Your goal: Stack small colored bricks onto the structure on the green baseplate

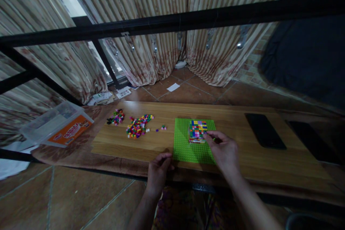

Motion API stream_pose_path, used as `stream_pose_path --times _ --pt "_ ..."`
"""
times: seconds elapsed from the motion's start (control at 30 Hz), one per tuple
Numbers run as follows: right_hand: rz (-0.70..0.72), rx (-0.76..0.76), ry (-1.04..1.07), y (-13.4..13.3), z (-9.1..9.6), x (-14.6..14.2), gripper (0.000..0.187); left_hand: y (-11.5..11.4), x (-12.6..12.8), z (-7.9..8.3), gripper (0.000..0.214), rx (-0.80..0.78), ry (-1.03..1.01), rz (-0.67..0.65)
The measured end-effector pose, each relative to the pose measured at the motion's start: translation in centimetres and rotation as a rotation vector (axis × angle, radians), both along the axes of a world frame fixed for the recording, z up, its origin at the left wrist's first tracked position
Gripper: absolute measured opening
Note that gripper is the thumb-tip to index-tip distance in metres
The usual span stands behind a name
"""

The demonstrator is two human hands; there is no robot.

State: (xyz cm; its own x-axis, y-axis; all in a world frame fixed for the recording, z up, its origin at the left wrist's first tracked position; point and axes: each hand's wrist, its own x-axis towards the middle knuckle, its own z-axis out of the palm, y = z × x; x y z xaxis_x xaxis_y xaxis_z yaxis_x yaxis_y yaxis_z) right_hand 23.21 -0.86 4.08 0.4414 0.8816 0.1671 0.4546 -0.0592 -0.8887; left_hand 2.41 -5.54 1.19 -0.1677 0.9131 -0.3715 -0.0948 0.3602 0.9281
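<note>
A green baseplate (185, 147) lies on a wooden board (151, 140), and a multicoloured block of small bricks (197, 130) is built on its far right part. My right hand (223, 151) rests at the block's right side, fingertips pinched against its edge. My left hand (159, 169) sits curled at the board's near edge, just left of the baseplate, with its fingers folded under. What the folded fingers hold, if anything, does not show. A heap of loose coloured bricks (138, 126) and a smaller heap (116, 117) lie to the left.
A clear plastic box with an orange label (60, 126) stands at the far left. Two black phones (264, 130) (309, 140) lie on the right. A black metal frame (172, 21) crosses overhead, with curtains behind it. Tiled floor lies below.
</note>
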Motion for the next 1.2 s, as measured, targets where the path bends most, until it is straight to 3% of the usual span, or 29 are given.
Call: stream_pose_path --times 0.2,0.47,0.7,1.2 --pt "0.049 0.067 0.126 -0.2 -0.6 0.3 0.027 0.1 0.0 0.1 0.026 0.009 0.015 -0.006" --pt "-0.028 0.035 0.362 0.2 -1.5 0.5 0.027 -0.1 -0.1 0.1 0.027 0.004 0.002 -0.011" --pt "-0.077 0.005 0.621 0.6 -0.6 -0.3 0.028 -0.1 0.0 0.5 0.026 0.001 0.013 -0.020" --pt "-0.090 -0.169 0.777 0.8 -0.9 0.0 0.037 0.0 0.1 0.8 0.025 0.000 -0.001 -0.012"
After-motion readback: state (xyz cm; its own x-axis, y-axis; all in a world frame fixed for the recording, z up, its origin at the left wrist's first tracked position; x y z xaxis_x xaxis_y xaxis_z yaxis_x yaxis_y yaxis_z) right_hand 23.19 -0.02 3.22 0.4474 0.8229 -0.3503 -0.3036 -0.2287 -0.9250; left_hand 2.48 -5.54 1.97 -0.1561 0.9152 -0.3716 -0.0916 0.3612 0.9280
